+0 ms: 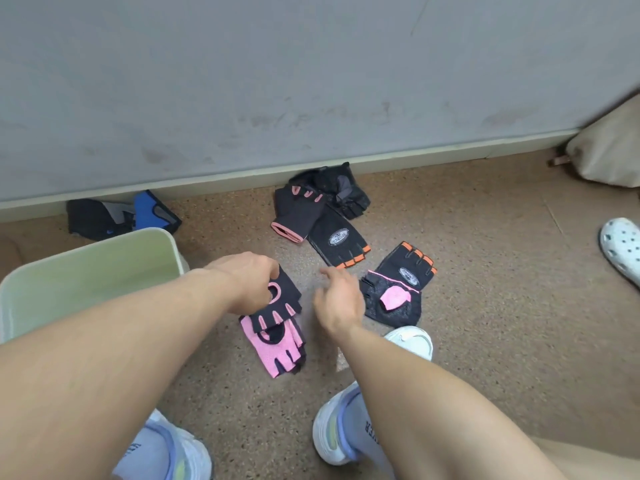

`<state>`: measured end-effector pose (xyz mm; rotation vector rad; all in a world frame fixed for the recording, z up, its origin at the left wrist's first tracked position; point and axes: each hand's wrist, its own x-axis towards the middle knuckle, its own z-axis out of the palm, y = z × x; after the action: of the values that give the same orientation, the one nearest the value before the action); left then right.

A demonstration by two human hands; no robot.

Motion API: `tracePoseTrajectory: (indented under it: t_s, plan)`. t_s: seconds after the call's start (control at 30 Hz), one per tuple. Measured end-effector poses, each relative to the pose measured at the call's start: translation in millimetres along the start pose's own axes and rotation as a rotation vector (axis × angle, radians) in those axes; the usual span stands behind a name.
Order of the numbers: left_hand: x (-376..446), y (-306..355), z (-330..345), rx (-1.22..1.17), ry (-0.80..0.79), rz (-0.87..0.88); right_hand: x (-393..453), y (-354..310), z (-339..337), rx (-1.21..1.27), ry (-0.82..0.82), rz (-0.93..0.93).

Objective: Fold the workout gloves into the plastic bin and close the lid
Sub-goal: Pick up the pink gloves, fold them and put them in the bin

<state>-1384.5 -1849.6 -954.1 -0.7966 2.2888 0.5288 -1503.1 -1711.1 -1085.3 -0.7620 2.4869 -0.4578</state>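
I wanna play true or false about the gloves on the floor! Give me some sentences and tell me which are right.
1. The left hand grips a black and pink glove. True.
2. The right hand holds a glove. False: it holds nothing.
3. The green bin stands right of the gloves. False: it stands left.
4. A blue glove lies by the wall. True.
5. The bin's lid is shut. False: the bin is open.

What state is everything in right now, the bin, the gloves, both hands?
Plastic bin: open, no lid visible.
Black-and-pink glove: gripped by the left hand, lying over the pink glove.
Pink glove: flat on floor.
Orange-trimmed gloves: unfolded, on floor.
Blue glove: on floor behind the bin.
Left hand: gripping.
Right hand: empty, fingers relaxed.
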Motion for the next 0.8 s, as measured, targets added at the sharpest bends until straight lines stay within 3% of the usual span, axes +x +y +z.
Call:
tracePoseTrajectory:
  t_s: [0.07,0.17,0.23,0.37,0.47,0.53,0.6,0.7,0.8]
  plan:
    - [2.4,6.8,1.1,-0.006,-0.003,0.020,18.6,24.8,-13.4,-0.153,0.112,0.146]
    - [6.4,16.5,1.9,-0.002,-0.007,0.051,37.3,65.7,-30.0,-0.236,-0.067,0.391]
    - [9.7,19.5,2.6,0.002,-0.020,0.064,38.4,82.6,-33.5,-0.266,-0.139,0.388]
    - [10.5,19.5,0.6,0.025,-0.046,0.062,42.3,84.5,-32.8,-0.248,-0.026,0.293]
    - [6.8,18.2,-7.6,0.061,-0.066,0.055,32.7,74.0,-33.7,-0.158,-0.075,0.282]
    - [4.2,13.7,-16.3,0.060,-0.065,0.051,26.0,57.0,-36.4,0.022,-0.164,0.210]
    - [1.4,8.0,-27.7,0.022,-0.027,0.046,23.1,30.1,-48.9,0.433,-0.262,0.228]
    - [-4.1,-4.5,-41.2,-0.127,0.080,0.003,16.9,-11.6,-83.9,0.970,-0.575,0.272]
    - [-10.5,-13.2,-48.6,-0.324,0.083,0.017,11.0,-35.0,-113.8,1.126,-0.878,0.148]
